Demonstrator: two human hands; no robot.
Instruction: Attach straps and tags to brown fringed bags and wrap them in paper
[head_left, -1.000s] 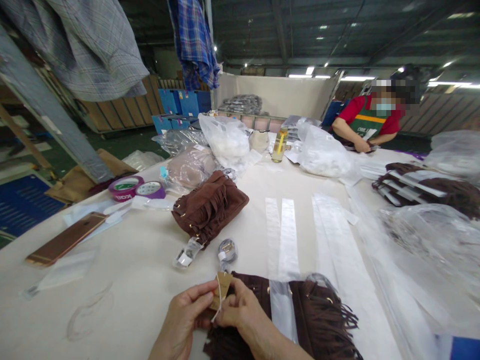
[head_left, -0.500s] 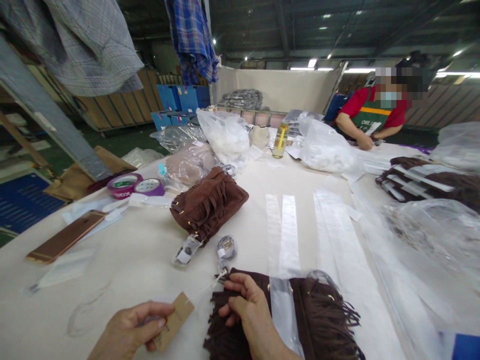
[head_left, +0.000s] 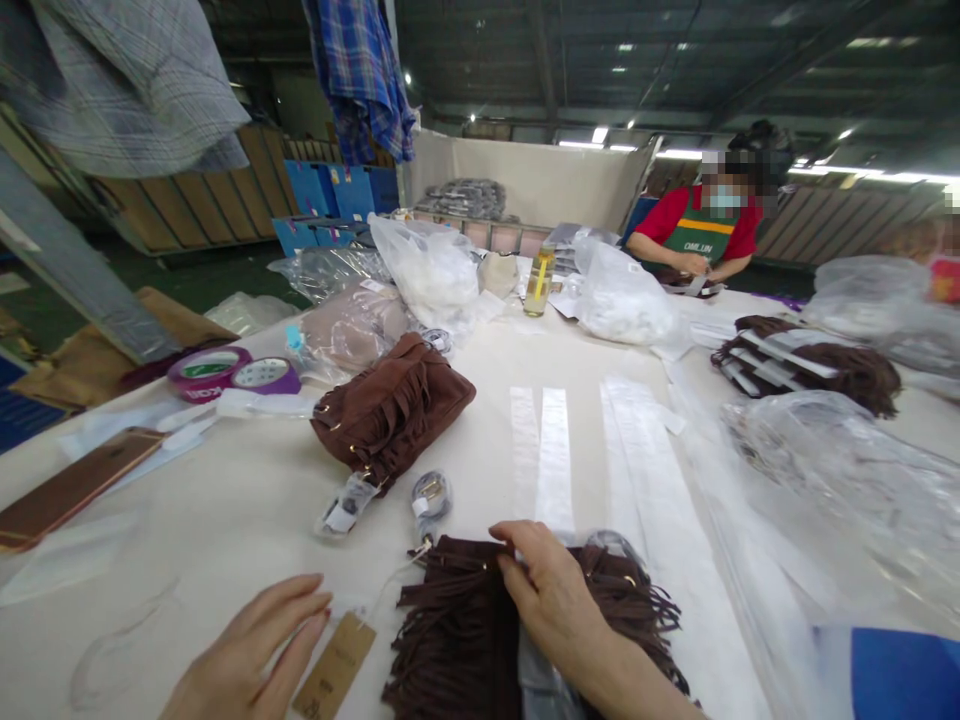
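A dark brown fringed suede bag [head_left: 457, 640] lies at the table's near edge. My right hand [head_left: 551, 595] rests on its top edge, fingers curled onto the fringe and a clear plastic strip. My left hand [head_left: 251, 655] lies open and flat on the table just left of the bag. A brown paper hang tag [head_left: 335, 678] on a thin string lies beside its fingertips. A second brown fringed bag [head_left: 394, 410] sits further back, with plastic-wrapped metal fittings [head_left: 431, 493] hanging from it.
Purple tape rolls [head_left: 236, 372] and a phone [head_left: 64, 490] lie at left. White strips [head_left: 555, 450] and clear bags [head_left: 832, 470] cover the middle and right. More brown bags [head_left: 810, 365] lie far right. A person in red and green [head_left: 697, 235] works across the table.
My left hand pulled the tag away to the left, then let it drop and opened flat. My right hand moved up onto the bag's top edge. The view shifted right.
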